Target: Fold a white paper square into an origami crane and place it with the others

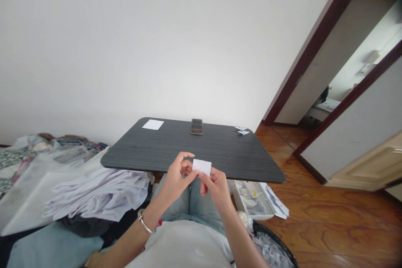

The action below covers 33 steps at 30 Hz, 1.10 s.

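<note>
A small white square of paper is held up over the near edge of the dark table. My left hand pinches its lower left side, with the index finger raised above the paper. On the other side my right hand grips the lower right corner between thumb and fingers. Both thumbs meet near the paper's bottom edge. At the table's far left lies a flat white sheet. Two small folded paper figures sit at the far right corner.
A phone leans upright at the table's back edge. Left of my legs are piled white cloth-like sheets and clothes. To the right stand a white box with odds and ends and a dark-rimmed container of paper scraps.
</note>
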Motion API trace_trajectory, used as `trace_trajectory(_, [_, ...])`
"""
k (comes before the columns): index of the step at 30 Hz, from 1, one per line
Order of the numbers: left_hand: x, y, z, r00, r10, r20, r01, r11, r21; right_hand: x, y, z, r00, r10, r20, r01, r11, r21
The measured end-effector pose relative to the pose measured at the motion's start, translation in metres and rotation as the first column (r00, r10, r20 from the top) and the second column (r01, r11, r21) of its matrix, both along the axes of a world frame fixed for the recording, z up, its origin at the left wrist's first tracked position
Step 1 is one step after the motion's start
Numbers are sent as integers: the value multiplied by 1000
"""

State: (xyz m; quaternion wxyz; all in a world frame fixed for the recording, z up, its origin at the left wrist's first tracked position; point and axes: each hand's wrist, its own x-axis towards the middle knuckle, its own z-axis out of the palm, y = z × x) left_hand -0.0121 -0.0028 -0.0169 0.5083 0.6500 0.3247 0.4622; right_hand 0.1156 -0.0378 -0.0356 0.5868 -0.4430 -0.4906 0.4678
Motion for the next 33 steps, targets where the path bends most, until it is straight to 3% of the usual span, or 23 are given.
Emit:
trace_trajectory(4, [-6,2,3,996,-86,-28,86,996,-6,1,1,-1,1000,17,-2,-17,1000,0])
trace_trajectory(20, [-14,4,13,981,-187,53,193,965,-180,5,2,-2,998,61,-15,-62,998,-21])
trace_trajectory(27, [-5,0,9,995,-55,85,66,990,-125,5,3,-2,996,92,-11,-92,996,-19])
trace_trajectory(33, [-2,-1,7,998,-8,68,14,996,-86,4,4,-1,992,59,-112,-61,998,-7])
